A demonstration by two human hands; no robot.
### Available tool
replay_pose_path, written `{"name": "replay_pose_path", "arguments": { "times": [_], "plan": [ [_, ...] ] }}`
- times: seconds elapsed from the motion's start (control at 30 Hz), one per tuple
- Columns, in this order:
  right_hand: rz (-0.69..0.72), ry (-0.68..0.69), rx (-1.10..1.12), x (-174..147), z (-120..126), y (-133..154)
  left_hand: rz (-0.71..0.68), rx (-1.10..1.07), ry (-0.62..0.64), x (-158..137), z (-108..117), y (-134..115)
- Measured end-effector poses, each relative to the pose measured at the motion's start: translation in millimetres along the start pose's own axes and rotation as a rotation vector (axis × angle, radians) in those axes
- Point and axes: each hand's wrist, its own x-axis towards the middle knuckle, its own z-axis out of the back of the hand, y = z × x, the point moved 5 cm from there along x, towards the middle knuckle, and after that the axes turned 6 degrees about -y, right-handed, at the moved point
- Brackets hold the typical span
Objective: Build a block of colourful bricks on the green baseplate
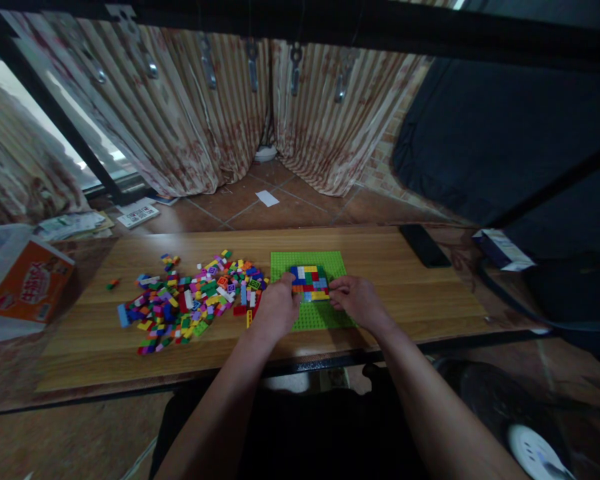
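On the green studded baseplate [325, 318] is a flat rectangular block of toy bricks [310, 283] in blue, white, green, red and yellow. My left hand [279, 308] grips the block's left side, its fingers partly hidden from above. At the opposite side, my right hand [359, 301] has its fingers closed together at the block's right edge. Whether a small loose brick is also between those fingertips is too small to tell. A large heap of mixed loose bricks [187, 300] spreads over the table just left of my left hand.
The low wooden table [405, 300] carries a black phone [424, 245] at its back right. A clear plastic bin with an orange label [30, 283] stands off the left end. A small box [504, 249] lies beyond the right end, and curtains [195, 127] hang behind.
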Motion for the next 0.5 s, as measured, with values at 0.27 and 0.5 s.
{"name": "replay_pose_path", "arguments": {
  "times": [0.27, 0.5],
  "plan": [
    [0.033, 0.006, -0.032, 1.2, -0.8, -1.8, 0.011, 0.016, 0.007, -0.4, 0.5, -0.7],
    [0.031, 0.016, 0.005, 1.1, -1.9, -1.2, 0.025, 0.016, 0.014, -0.7, 0.9, -2.2]
  ]
}}
